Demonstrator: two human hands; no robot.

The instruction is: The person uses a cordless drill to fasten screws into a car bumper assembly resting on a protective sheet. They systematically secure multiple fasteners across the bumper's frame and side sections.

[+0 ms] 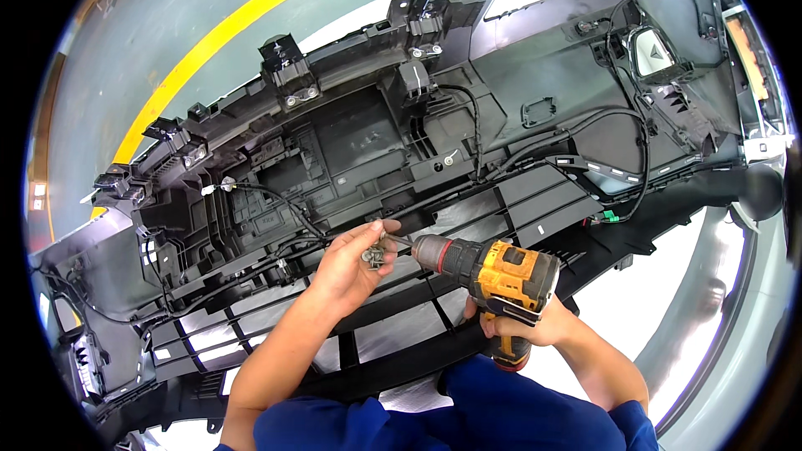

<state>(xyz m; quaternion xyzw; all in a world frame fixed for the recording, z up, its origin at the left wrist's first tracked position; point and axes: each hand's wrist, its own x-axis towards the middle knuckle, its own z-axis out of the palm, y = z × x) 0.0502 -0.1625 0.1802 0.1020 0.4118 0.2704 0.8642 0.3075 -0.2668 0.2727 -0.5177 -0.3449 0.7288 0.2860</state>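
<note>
Head view: the yellow-and-black power drill point(505, 271) was held over the near part of a big black plastic panel point(359, 138), nose toward the person's left. The right hand point(539, 326) had its fingers wrapped round the drill's handle point(509, 344). The left hand point(341, 269) had its fingers curled about a small cluster of metal fasteners point(373, 258), just beside the bit point(403, 240). Drill looked heavy, rigid; best taken by the handle, clear of the chuck point(432, 252). Fasteners seemed light, hard, probably slippery and easily spilled; pinch one at a time. Panel looked somewhat flexible; hold its edges, not the wiring point(614, 113).
</note>
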